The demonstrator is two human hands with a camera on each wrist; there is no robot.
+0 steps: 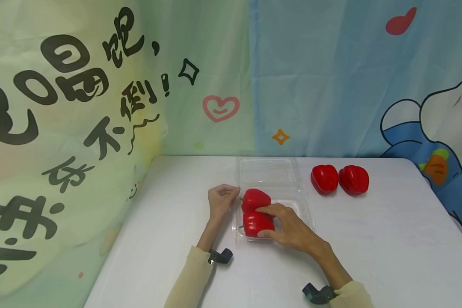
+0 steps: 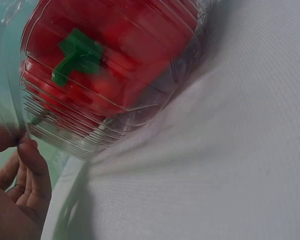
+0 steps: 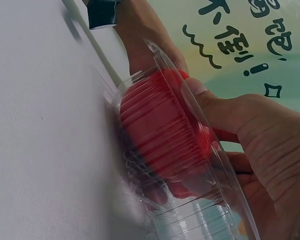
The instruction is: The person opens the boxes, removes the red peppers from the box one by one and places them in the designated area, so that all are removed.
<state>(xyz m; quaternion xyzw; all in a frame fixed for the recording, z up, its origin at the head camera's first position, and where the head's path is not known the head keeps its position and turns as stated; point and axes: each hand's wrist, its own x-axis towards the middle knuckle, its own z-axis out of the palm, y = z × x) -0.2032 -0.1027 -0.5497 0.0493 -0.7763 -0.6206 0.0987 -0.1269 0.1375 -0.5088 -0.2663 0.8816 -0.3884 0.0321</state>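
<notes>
- Container base on tbl, approx. mid; lid directly behind base.
- Far pepper & near pepper in base, L side, one behind t'other.
- Outside pepper & end pepper on tbl, R of lid, side by side, latter rightmost.
- L hand at base's L rim.
- R hand on near pepper, R side.
- Backdrop behind tbl.

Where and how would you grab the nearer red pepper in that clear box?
Probably round the wide body of the nearer pepper, from above and the right, thumb on its near side, as the right hand does. The small stem points left and offers little to hold; the farther pepper crowds its far side, leaving the right freer.
</notes>
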